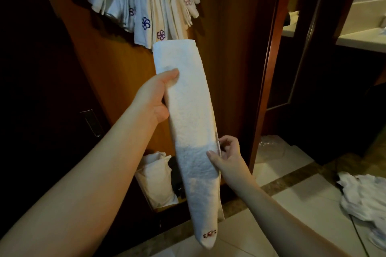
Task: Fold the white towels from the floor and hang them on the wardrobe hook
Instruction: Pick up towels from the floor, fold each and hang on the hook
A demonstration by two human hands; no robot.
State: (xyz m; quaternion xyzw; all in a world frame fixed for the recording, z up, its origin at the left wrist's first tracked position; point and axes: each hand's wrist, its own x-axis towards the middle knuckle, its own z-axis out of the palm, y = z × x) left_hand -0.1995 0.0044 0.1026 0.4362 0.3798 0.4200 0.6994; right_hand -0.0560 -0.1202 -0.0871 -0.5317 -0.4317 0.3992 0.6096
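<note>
A long white towel (192,119), folded into a narrow strip with a small red emblem at its lower end, hangs in front of the wardrobe. My left hand (155,98) grips its left edge near the top, thumb on the front. My right hand (226,155) pinches its right edge lower down. Several folded white towels (150,2) with purple and pink flower emblems hang from the top of the wooden wardrobe panel (117,64); the hook itself is hidden. A heap of loose white towels (363,196) lies on the floor at the right.
A white bag (156,179) stands inside the wardrobe's lower part. Clear plastic wrap (269,142) lies on the tiled floor near the wooden door frame (271,58). A dark door with a recessed handle (92,122) is at the left. A bathroom counter (363,37) shows at the far right.
</note>
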